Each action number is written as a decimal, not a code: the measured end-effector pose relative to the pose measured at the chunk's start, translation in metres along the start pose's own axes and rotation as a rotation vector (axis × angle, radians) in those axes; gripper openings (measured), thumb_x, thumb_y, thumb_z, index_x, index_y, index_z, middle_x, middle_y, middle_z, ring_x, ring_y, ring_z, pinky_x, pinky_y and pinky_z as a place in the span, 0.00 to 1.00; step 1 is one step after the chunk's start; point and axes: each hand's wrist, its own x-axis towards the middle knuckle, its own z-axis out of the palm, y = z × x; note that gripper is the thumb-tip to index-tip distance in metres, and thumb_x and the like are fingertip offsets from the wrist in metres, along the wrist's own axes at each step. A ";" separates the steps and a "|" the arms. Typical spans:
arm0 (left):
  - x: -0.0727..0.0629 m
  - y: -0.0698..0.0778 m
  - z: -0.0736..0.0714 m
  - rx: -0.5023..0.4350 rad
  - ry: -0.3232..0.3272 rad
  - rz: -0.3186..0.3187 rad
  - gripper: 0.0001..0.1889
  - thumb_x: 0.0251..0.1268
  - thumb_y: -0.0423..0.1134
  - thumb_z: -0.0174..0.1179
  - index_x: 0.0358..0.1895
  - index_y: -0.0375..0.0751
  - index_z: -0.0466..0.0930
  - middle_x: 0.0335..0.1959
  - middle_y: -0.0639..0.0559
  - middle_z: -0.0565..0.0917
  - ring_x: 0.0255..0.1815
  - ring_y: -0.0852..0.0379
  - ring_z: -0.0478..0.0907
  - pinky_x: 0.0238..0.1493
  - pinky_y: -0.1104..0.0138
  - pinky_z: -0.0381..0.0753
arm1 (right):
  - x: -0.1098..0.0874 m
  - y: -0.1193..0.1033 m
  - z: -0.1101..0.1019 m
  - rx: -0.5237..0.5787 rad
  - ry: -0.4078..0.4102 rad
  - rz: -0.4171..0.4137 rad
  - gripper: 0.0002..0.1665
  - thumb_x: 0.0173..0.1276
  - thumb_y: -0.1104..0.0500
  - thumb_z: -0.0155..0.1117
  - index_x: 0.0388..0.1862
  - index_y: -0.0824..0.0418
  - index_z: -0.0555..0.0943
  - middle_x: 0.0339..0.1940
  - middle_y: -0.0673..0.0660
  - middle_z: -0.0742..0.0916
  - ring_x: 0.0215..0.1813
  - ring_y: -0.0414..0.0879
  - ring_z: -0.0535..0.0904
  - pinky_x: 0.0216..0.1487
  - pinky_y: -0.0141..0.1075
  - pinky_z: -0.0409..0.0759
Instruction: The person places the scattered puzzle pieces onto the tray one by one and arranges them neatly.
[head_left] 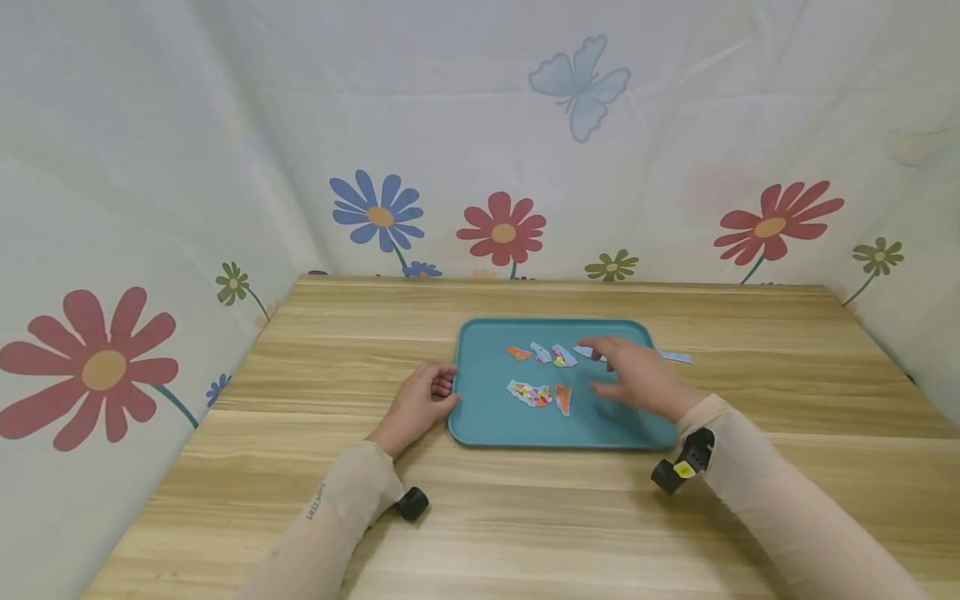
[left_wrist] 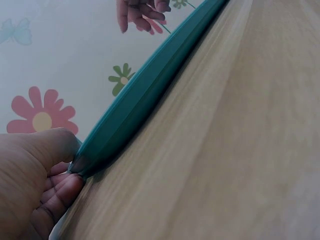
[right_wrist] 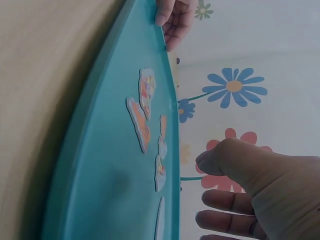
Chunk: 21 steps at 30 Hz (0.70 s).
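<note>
My left hand (head_left: pixel 415 406) grips the left rim of a teal tray (head_left: pixel 483 427), the thumb at the rim and the fingers curled beside it. In the left wrist view that rim (left_wrist: pixel 132 102) lies between thumb and fingers. My right hand (head_left: pixel 637 379) hovers over the tray's right half, fingers spread and holding nothing. Irregular paper-like pieces lie on the tray. A colourful piece (head_left: pixel 529 394) sits beside an orange piece (head_left: pixel 563 400) in the front. Behind them is a row with a small orange piece (head_left: pixel 518 353), a pale blue piece (head_left: pixel 540 353) and a patterned piece (head_left: pixel 564 357); another is partly hidden by my right hand.
A light blue strip (head_left: pixel 677 357) shows at the tray's right edge, reaching out past it. The tray stands on a wooden table (head_left: pixel 360 333). A white curtain (head_left: pixel 450 100) with flowers and a butterfly hangs behind the table and at its sides.
</note>
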 end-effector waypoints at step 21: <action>0.001 -0.002 0.000 0.007 -0.004 -0.001 0.22 0.60 0.28 0.62 0.58 0.30 0.73 0.48 0.40 0.76 0.45 0.53 0.77 0.48 0.67 0.82 | -0.013 0.040 -0.030 -0.051 0.053 0.078 0.29 0.59 0.60 0.70 0.58 0.67 0.74 0.46 0.64 0.84 0.40 0.53 0.80 0.35 0.42 0.82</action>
